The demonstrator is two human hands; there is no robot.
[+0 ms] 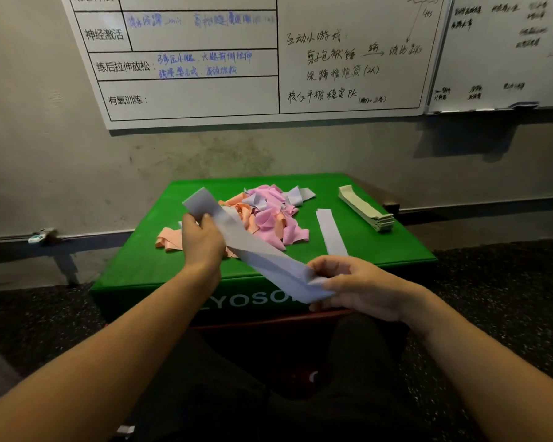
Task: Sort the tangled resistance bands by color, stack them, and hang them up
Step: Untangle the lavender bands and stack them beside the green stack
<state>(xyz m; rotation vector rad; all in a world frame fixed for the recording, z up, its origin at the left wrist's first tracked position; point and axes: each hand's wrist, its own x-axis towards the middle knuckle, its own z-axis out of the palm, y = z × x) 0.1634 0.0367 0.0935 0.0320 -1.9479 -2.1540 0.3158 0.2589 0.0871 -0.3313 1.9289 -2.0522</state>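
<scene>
A tangled pile of pink, orange and pale lavender resistance bands [265, 215] lies on the green box top [396, 247]. I hold one lavender band [259, 250] stretched flat above the box's front edge. My left hand [201, 239] grips its far end and my right hand [358, 285] pinches its near end. One flat lavender band [331, 232] lies right of the pile. A neat stack of pale green bands [366, 208] sits at the box's right side.
The green box stands against a grey wall, with whiteboards [205, 59] hung above it. Dark speckled floor [508, 282] surrounds the box. My knees are below the front edge. A small white object [39, 238] lies by the baseboard at left.
</scene>
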